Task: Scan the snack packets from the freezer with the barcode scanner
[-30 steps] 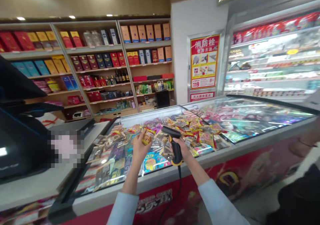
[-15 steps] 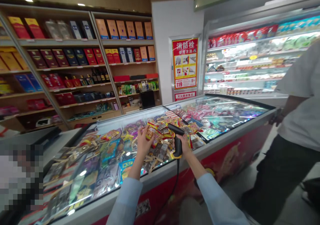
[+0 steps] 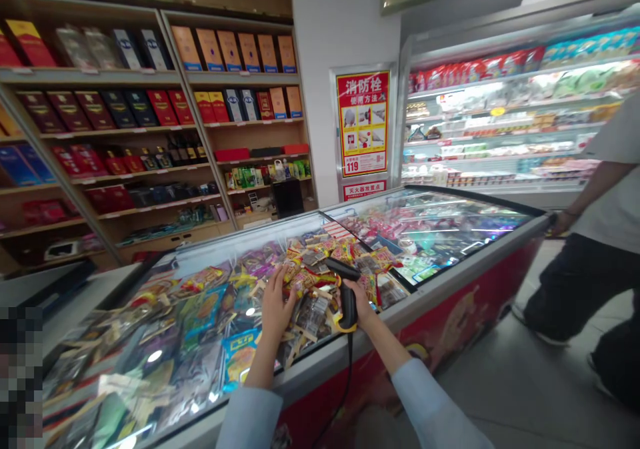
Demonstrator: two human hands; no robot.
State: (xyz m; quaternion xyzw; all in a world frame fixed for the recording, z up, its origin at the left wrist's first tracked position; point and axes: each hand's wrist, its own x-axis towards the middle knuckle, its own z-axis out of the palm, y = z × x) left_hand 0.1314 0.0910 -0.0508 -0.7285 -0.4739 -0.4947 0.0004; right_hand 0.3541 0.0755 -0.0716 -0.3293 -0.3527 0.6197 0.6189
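In the head view my right hand is wrapped round the grip of a black and yellow handheld barcode scanner. Its head points left over the freezer, and a dark cable hangs from its base. My left hand is open, fingers spread at the edge of a pile of red-and-yellow snack packets. Whether the fingertips press on a packet is hard to see. Below the scanner's left side lie clear packs with wooden sticks. A blue packet sits left of my left wrist.
The long chest freezer has a grey rim and red side. Shelves of boxed bottles stand behind it, with a red fire-hydrant notice on the wall. A lit fridge is at right. Another person stands by the freezer's right end.
My left hand has drawn slightly back and left from the packets, its fingers straighter. The scanner stays in my right hand. The other person has shifted right, and shoes now show.
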